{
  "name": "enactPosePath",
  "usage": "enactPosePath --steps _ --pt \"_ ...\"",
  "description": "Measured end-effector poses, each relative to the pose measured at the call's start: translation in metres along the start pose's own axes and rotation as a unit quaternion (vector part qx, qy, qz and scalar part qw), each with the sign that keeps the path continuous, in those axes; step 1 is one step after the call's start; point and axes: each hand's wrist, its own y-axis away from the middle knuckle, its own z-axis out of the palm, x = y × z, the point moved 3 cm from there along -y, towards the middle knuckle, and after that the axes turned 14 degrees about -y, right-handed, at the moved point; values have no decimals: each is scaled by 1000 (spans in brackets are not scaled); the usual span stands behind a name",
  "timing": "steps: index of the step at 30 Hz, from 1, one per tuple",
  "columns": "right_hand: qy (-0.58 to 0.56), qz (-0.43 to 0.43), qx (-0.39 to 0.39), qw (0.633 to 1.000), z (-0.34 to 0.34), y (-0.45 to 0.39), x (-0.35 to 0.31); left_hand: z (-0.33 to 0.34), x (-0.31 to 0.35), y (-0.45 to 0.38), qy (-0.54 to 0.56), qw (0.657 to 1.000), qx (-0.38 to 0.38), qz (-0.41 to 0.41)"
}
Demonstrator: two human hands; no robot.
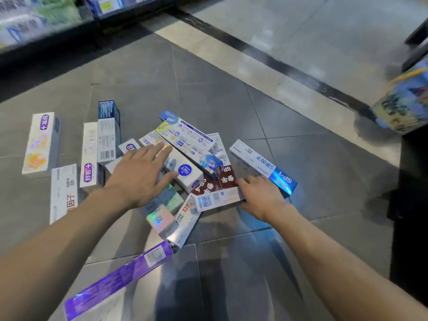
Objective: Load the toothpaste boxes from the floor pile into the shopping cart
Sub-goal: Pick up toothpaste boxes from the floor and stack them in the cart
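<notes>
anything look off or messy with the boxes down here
Yes: the toothpaste boxes lie in a loose heap on the tiled floor, crossing and overlapping at all angles. A purple box lies apart, nearest the camera. Both hands, left and right, reach into the heap.

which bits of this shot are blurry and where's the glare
Head view: the shelves at top left and the colourful packs at the right edge are smeared by motion blur; the pile of toothpaste boxes and both hands, left hand and right hand, read fairly sharp. Glare shows on the glossy floor tiles and the purple box; wide-angle bending curves the edges.
</notes>
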Motion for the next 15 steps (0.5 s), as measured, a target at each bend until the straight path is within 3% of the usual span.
enactPosePath --steps 7,15 --pt "17 12 9 1000 11 5 -4 7 9 12 21 1000 6 1" --pt "-209 39 -1 977 0 36 -5 24 0 52 178 980 79 -45"
